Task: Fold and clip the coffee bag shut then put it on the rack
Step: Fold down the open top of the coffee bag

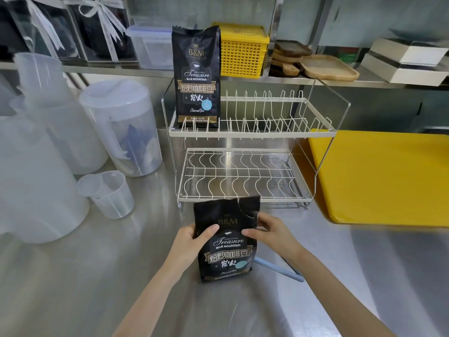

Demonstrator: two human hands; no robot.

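Coffee bag upright, top unfolded, gripped by left hand and right hand; next fold top, fetch clip.

Both forearms are bare, no sleeves, and the hands wear nothing.

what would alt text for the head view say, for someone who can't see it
Two bare hands, left hand and right hand, hold an upright black coffee bag, top open, on a steel counter. Behind stands a two-tier wire rack with a second coffee bag on its upper tier; a blue clip lies beside the held bag.
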